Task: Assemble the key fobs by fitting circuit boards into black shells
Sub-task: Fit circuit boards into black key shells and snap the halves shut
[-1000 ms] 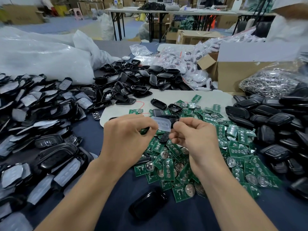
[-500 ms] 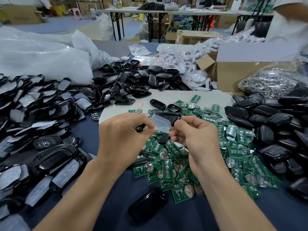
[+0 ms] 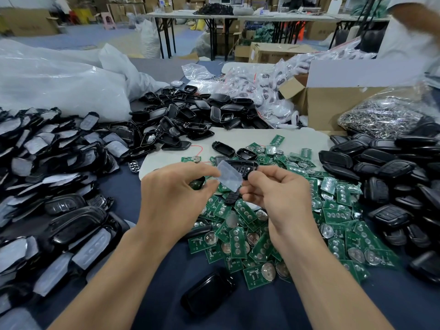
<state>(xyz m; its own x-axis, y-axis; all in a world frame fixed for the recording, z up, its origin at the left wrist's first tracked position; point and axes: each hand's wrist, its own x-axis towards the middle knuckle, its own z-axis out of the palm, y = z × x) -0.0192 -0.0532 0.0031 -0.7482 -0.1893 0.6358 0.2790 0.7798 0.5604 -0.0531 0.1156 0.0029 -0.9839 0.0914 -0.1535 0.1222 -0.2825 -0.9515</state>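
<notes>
My left hand (image 3: pixel 176 198) and my right hand (image 3: pixel 276 196) meet above a heap of green circuit boards (image 3: pixel 259 236). Between their fingertips stands a small translucent pad (image 3: pixel 229 175), tilted up on edge. My left thumb and finger pinch its left edge, and a dark piece (image 3: pixel 197 183) shows under those fingers. Just behind the pad, my right hand's fingers grip a black shell (image 3: pixel 242 166) with button holes. Another black shell (image 3: pixel 209 296) lies on the blue table near me.
Black shells with film lie heaped at the left (image 3: pixel 59 186), more at the back (image 3: pixel 190 115) and right (image 3: pixel 392 175). White plastic bags (image 3: pixel 59 86), a cardboard box (image 3: pixel 333 106), a bag of metal rings (image 3: pixel 381 115) and a white mat (image 3: pixel 250 139) lie beyond. A person (image 3: pixel 409 32) stands far right.
The translucent pad has tipped up from lying flat over the shell, so more of the black shell shows behind it. Both hands have stayed almost in place.
</notes>
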